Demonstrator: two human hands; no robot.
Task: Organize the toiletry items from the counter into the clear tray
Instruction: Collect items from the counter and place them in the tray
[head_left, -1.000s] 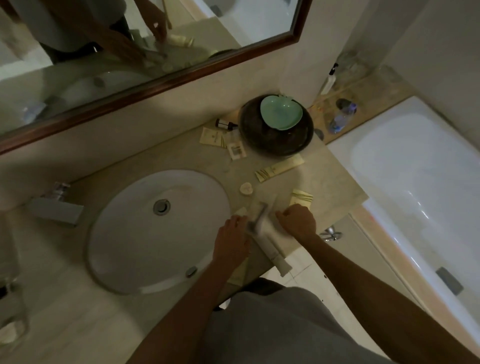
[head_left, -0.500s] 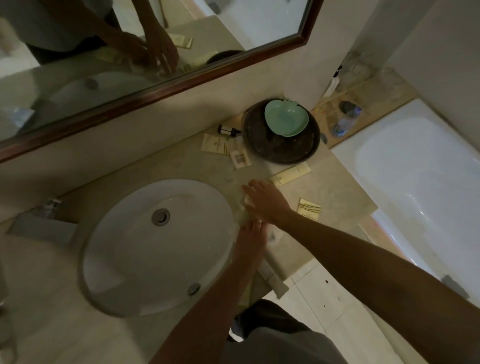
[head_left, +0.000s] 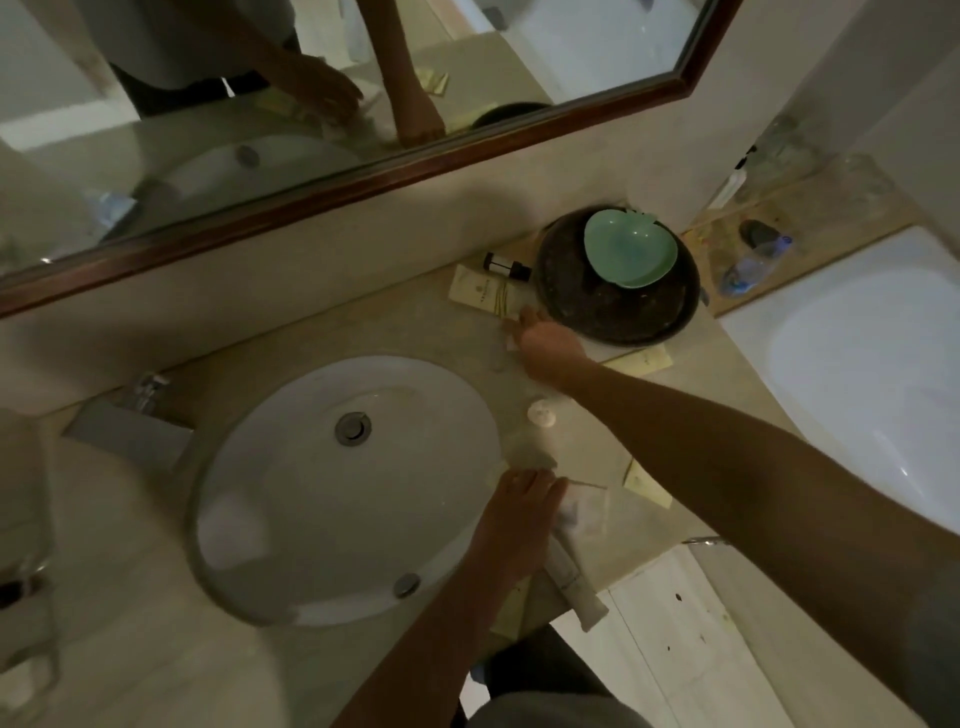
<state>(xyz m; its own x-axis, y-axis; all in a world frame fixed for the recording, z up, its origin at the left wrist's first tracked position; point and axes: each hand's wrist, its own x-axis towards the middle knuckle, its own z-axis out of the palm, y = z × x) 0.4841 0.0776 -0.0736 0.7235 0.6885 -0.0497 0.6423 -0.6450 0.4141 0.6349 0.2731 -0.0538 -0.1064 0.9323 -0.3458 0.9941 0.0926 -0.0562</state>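
The clear tray (head_left: 584, 512) is faint and sits at the counter's front edge, right of the sink. A white tube (head_left: 571, 579) lies in it and sticks out over the edge. My left hand (head_left: 519, 501) lies on the tray's left rim and holds it. My right hand (head_left: 548, 345) reaches far back, fingertips down on a small white sachet (head_left: 511, 344) beside the dark bowl. Loose on the counter are a cream sachet (head_left: 480, 291), a small dark bottle (head_left: 501, 264), a long cream packet (head_left: 644, 361), a round white piece (head_left: 541, 414) and another cream packet (head_left: 647, 483).
A dark round bowl (head_left: 623, 317) holds a green apple-shaped dish (head_left: 631, 252) at the back right. The white sink (head_left: 291, 499) fills the counter's left, with a tap (head_left: 130, 431). A bathtub (head_left: 878, 364) lies to the right, with a mirror (head_left: 311, 104) above.
My right hand left the tray and moved back across the counter to the small sachet by the dark bowl. My left hand stayed at the tray. The camera tilted forward.
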